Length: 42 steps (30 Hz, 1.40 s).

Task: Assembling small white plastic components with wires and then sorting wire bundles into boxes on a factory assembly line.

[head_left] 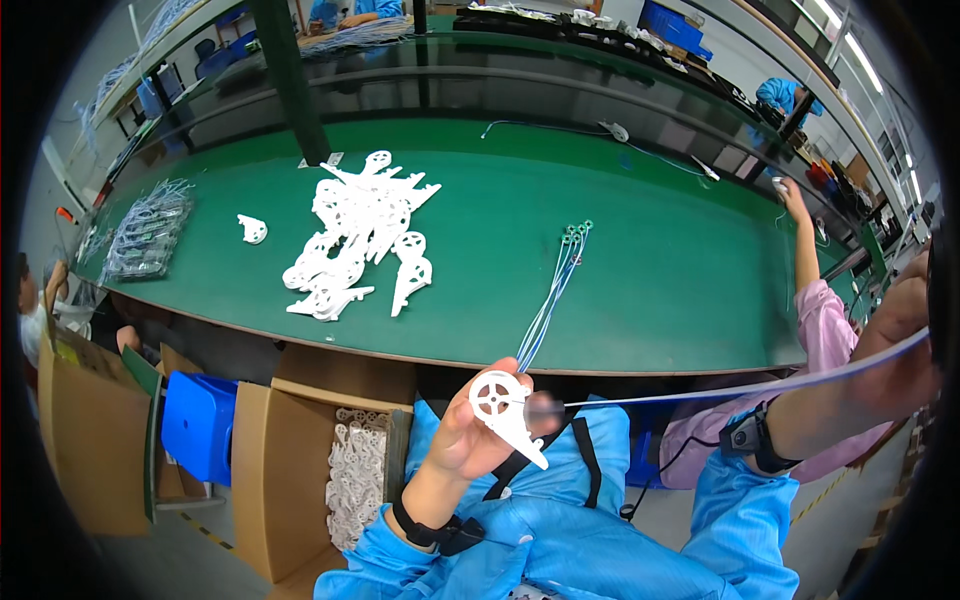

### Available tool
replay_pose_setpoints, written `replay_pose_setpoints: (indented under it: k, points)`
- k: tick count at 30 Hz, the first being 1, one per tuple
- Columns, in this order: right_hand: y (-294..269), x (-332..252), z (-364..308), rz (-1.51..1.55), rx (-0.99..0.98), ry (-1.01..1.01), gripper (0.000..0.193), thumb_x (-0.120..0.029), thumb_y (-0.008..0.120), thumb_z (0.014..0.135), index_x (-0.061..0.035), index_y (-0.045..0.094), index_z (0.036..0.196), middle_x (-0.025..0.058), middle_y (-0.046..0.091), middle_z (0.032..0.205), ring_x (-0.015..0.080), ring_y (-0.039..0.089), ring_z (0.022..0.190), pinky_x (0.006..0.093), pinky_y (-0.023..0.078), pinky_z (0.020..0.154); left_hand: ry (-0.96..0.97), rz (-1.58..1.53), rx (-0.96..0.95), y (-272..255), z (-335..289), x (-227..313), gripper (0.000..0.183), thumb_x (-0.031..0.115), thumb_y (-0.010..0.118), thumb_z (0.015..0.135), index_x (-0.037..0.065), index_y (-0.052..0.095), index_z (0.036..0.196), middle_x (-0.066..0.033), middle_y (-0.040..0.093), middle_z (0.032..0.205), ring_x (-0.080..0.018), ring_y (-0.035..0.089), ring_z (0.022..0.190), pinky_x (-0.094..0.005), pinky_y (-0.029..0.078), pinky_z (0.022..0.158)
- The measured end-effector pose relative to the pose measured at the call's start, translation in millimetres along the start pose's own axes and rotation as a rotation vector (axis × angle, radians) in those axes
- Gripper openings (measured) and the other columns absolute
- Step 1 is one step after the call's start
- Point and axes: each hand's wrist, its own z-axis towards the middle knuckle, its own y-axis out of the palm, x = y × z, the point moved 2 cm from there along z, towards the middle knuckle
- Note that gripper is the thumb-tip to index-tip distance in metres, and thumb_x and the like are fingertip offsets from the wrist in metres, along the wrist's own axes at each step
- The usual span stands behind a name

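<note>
The left hand (470, 440) is pinching a white plastic wheel-and-arm part (505, 412) in a closed grip above the lap, while the right hand (900, 375), its grip clamped shut, is drawing the blue-white wires (740, 388) taut sideways, clear of the green table (660, 270).

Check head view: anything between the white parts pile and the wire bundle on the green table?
Nothing. Between the white parts pile and wire bundle, only bare green table shows.
</note>
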Motion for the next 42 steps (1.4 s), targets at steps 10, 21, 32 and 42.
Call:
replay_pose_setpoints:
  k: [10, 21, 32, 42]
  points:
    - [4, 32, -48, -0.059, 0.370, -0.420, 0.015, 0.005, 0.045, 0.090, -0.0005, 0.034, 0.098, 0.0099, 0.038, 0.095, 0.0169, 0.046, 0.078, 0.0276, 0.041, 0.063, 0.131, 0.082, 0.128, -8, 4, 7, 0.062, 0.037, 0.065, 0.086, 0.011, 0.039, 0.136, -0.0095, 0.051, 0.119, -0.0279, 0.053, 0.109, -0.0472, 0.044, 0.092]
    - [-9, 127, -71, -0.195, 0.563, -0.277, 0.022, -0.009, 0.052, 0.092, 0.0003, 0.039, 0.107, 0.0214, 0.052, 0.104, 0.0282, 0.061, 0.088, 0.0349, 0.057, 0.068, 0.240, 0.090, 0.255, 5, 5, 3, 0.073, 0.039, 0.078, 0.073, 0.015, 0.044, 0.133, -0.0031, 0.055, 0.115, -0.0191, 0.054, 0.096, -0.0395, 0.043, 0.083]
    - [-16, 193, -102, -0.526, 0.730, -0.276, 0.022, -0.006, 0.054, 0.088, -0.0020, 0.044, 0.108, 0.0236, 0.059, 0.100, 0.0260, 0.064, 0.082, 0.0332, 0.056, 0.069, 0.538, -0.249, 0.328, 5, -13, 55, 0.076, 0.039, 0.077, 0.074, -0.003, 0.045, 0.128, -0.0027, 0.057, 0.107, -0.0161, 0.051, 0.089, -0.0335, 0.041, 0.080]
    - [10, 270, -95, -0.384, 0.538, 0.111, 0.025, 0.012, 0.060, 0.082, -0.0015, 0.048, 0.100, 0.0273, 0.058, 0.108, 0.0234, 0.063, 0.094, 0.0316, 0.053, 0.081, 0.585, 0.561, 0.249, 22, -28, 43, 0.063, 0.039, 0.079, 0.072, 0.015, 0.050, 0.123, -0.0050, 0.049, 0.116, -0.0226, 0.051, 0.103, -0.0423, 0.046, 0.090]
